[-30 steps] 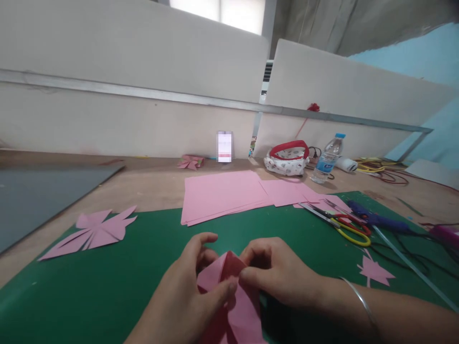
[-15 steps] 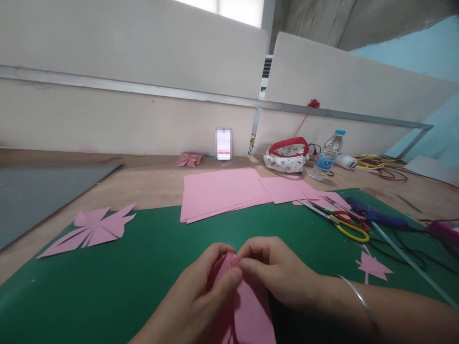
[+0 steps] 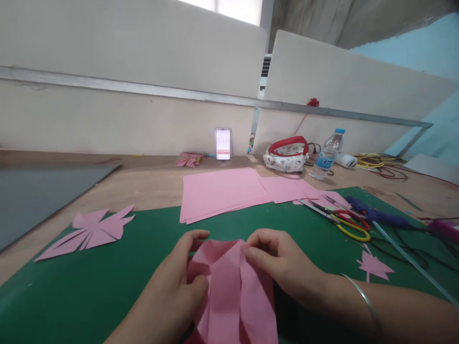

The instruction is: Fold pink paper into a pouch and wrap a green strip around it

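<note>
On the green mat (image 3: 107, 286) near the counter's (image 3: 150, 184) front edge, the folded pink paper (image 3: 233, 291) lies between both hands. The left hand (image 3: 172, 296) pinches its left flap, the right hand (image 3: 283, 267) its top right corner. Half a second ago the paper was bunched narrow; now it is spread wider. Its lower end is cut off.

Left hand (image 3: 172, 291) and right hand (image 3: 283, 267) close together, fingers pinched
</note>
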A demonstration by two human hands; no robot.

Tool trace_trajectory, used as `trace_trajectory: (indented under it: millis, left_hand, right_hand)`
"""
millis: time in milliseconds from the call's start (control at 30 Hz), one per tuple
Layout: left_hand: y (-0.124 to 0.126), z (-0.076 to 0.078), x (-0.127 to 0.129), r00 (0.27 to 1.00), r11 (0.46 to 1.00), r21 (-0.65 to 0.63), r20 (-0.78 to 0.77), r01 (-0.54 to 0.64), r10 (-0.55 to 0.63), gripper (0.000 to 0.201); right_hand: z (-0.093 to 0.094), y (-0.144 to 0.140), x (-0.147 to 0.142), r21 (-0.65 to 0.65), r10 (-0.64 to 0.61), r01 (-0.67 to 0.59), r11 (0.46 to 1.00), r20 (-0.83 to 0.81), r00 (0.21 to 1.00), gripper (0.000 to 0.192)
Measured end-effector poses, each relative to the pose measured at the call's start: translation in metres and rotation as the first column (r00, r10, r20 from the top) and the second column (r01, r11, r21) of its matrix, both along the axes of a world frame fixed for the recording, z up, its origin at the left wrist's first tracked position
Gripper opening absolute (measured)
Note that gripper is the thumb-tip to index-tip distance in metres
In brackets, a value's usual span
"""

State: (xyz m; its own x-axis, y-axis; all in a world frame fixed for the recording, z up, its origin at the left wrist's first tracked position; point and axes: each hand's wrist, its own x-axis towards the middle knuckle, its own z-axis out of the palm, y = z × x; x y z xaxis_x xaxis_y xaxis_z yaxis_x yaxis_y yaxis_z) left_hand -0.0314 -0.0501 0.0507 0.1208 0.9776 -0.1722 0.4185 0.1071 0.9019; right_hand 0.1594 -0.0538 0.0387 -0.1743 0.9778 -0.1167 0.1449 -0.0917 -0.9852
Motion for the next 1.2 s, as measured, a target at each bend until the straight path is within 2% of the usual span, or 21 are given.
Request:
trace_trajectory:
  millis: [133, 267, 400, 600, 700, 800, 900, 1033, 1100, 1200]
  left_hand:
    - [0.005, 0.003, -0.001, 0.996, 0.998, 0.004, 0.068, 0.057, -0.057, 0.031]
    - [0.006, 0.006, -0.003, 0.995, 0.995, 0.017, 0.044, 0.093, -0.094, 0.03]
    - [0.007, 0.004, -0.004, 0.979, 0.986, -0.027, 0.129, 0.162, -0.158, 0.031]
    - [0.009, -0.006, -0.003, 0.963, 0.995, -0.049, 0.261, 0.081, -0.065, 0.028]
    - [0.007, -0.005, -0.001, 0.968, 0.992, -0.103, 0.247, 0.071, -0.044, 0.023]
    - [0.003, -0.002, 0.003, 0.968, 0.983, -0.154, 0.242, 0.103, -0.064, 0.024]
    - [-0.001, 0.002, 0.007, 0.956, 0.965, -0.198, 0.271, 0.172, -0.114, 0.025]
    - [-0.005, 0.004, 0.011, 0.979, 0.979, -0.121, 0.144, 0.164, -0.147, 0.026]
    - [-0.005, 0.003, 0.011, 0.982, 0.98, -0.078, 0.054, 0.182, -0.178, 0.019]
    - [-0.004, -0.001, 0.01, 0.976, 0.974, -0.078, -0.024, 0.214, -0.217, 0.012]
  right_hand:
    - [0.001, 0.001, 0.001, -0.024, 0.002, -0.002, 1.0, 0.005, 1.0, 0.01]
    - [0.002, 0.003, 0.001, -0.057, -0.038, 0.039, 0.998, 0.013, 0.999, 0.011]
    - [0.0, 0.006, 0.002, -0.074, -0.082, 0.081, 0.994, -0.009, 0.997, 0.012]
    - [-0.005, 0.01, 0.006, 0.015, -0.134, 0.134, 0.991, 0.02, 0.991, 0.012]
    - [-0.006, 0.011, 0.006, 0.021, -0.101, 0.1, 0.995, 0.045, 0.994, 0.004]
    - [-0.005, 0.011, 0.005, 0.016, 0.011, -0.013, 1.0, 0.097, 0.995, 0.025]
    - [-0.004, 0.011, 0.004, 0.031, 0.149, -0.151, 0.988, 0.073, 0.986, 0.026]
    - [-0.004, 0.012, 0.003, 0.043, 0.163, -0.166, 0.985, 0.074, 0.984, 0.022]
    - [-0.003, 0.012, 0.004, 0.044, 0.141, -0.145, 0.988, 0.086, 0.986, 0.025]
    - [-0.003, 0.012, 0.005, 0.11, 0.174, -0.185, 0.977, 0.102, 0.979, 0.032]
